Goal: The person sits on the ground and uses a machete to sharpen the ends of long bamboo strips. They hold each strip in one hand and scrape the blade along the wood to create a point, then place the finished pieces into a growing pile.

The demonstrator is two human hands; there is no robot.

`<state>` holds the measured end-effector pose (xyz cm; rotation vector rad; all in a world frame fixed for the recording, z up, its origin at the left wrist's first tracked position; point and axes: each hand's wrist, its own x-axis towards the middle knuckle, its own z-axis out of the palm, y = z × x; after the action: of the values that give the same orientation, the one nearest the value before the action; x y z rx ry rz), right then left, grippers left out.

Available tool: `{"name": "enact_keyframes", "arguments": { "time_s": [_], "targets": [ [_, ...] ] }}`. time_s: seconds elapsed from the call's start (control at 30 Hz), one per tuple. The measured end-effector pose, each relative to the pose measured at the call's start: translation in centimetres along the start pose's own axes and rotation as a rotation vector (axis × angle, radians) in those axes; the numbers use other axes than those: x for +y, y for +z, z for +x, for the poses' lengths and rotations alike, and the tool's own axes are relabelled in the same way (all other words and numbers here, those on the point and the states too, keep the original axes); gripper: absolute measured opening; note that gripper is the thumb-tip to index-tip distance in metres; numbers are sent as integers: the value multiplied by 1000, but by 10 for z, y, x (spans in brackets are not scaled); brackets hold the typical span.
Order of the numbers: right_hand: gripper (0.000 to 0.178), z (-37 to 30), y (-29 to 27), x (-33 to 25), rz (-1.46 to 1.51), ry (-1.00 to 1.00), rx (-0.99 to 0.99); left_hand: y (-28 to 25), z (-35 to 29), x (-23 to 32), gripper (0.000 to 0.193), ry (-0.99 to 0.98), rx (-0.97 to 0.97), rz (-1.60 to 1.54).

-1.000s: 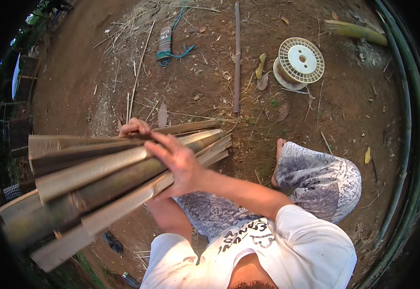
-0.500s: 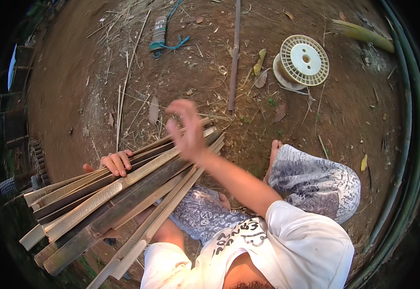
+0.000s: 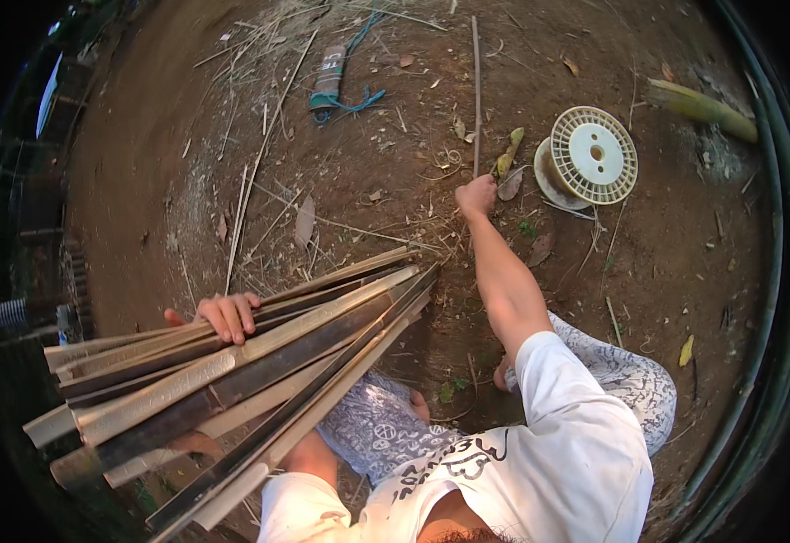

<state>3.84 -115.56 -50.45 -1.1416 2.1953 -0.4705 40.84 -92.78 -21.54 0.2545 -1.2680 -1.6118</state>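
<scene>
A fanned bundle of split bamboo slats (image 3: 259, 362) lies across my lap and left arm, slanting from lower left toward the middle. My left hand (image 3: 227, 317) curls over the bundle's far edge, its fingers wrapped on the top slats; that forearm passes beneath and is partly hidden. My right arm stretches forward over the ground. My right hand (image 3: 476, 196) is closed in a fist round the near end of a long thin brown stick (image 3: 476, 100), which points straight away from me.
Right of the stick stands a cream plastic spool (image 3: 597, 156). A dark cylinder with blue cord (image 3: 327, 80) lies far left. Long bamboo poles (image 3: 780, 262) curve along the right edge, near a cut bamboo piece (image 3: 703, 110). Dry leaves and thin strips litter the dirt.
My right hand has gone from above the bamboo bundle, fingers spread, forward and right onto the stick, closing round its near end. My left hand stays on the slats.
</scene>
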Motion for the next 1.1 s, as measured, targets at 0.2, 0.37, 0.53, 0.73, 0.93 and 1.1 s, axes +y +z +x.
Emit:
{"name": "enact_keyframes", "arguments": {
  "time_s": [0.2,0.37,0.53,0.73,0.93,1.1],
  "targets": [
    [61,-87,-51,-7,244,-193,120,30,-1,-4,80,93,246,-11],
    [59,-123,-76,0,170,-642,194,12,-3,-10,85,147,127,-88],
    [42,-163,-124,-30,401,-950,-25,7,-15,-12,87,192,126,-145],
    [28,-268,-101,-33,714,-1165,-274,65,3,6,78,72,622,-283],
    [28,-335,-56,-2,460,-1170,-397,27,-19,-7,80,152,327,-107],
    [27,-335,-44,3,494,-1048,-307,12,-10,-17,85,183,138,-161]
  ]
}}
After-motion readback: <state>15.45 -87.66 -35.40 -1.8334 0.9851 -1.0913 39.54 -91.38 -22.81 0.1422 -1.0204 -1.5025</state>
